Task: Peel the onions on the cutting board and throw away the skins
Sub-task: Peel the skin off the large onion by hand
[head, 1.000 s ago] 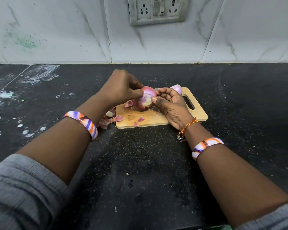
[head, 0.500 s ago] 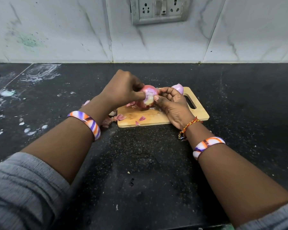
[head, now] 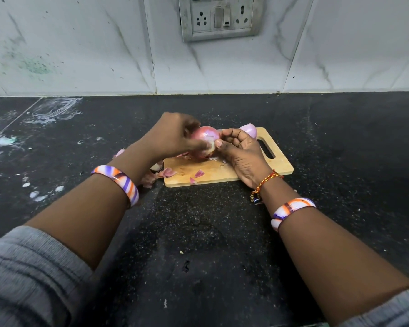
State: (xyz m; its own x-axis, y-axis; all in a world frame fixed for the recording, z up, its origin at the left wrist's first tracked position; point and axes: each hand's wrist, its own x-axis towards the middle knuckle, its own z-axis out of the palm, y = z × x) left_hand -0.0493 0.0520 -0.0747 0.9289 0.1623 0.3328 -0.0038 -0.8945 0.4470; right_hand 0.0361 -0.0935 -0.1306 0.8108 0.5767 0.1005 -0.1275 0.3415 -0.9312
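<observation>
- Two hands meet over the far end of the cutting board (head: 222, 172), and I see them both working one red onion (head: 204, 138) held just above the wood.
- My left hand (head: 172, 138) has its fingers curled around the onion's left side, thumb pressed near the pale cut end.
- My right hand (head: 242, 154) holds the onion's right side, its thumb tip against that same pale end and the other fingers curled behind.
- A second onion (head: 249, 129), paler and purple, sits on the board just behind the right hand, near the handle slot.
- Small pink bits of skin (head: 198, 173) lie on the board's near edge, and more scraps (head: 151, 178) sit on the black counter (head: 198, 232) just off the board's left end, partly hidden by my left wrist.
- Each wrist carries a striped orange, purple and white bangle (head: 118, 182); the right wrist also has a red and yellow thread (head: 267, 180).
- Grey sleeves (head: 26, 274) cover both forearms at the bottom corners.
- A socket panel (head: 220, 17) is set in the white marbled wall (head: 80, 43) behind the counter.
- White smears mark the counter at far left.
</observation>
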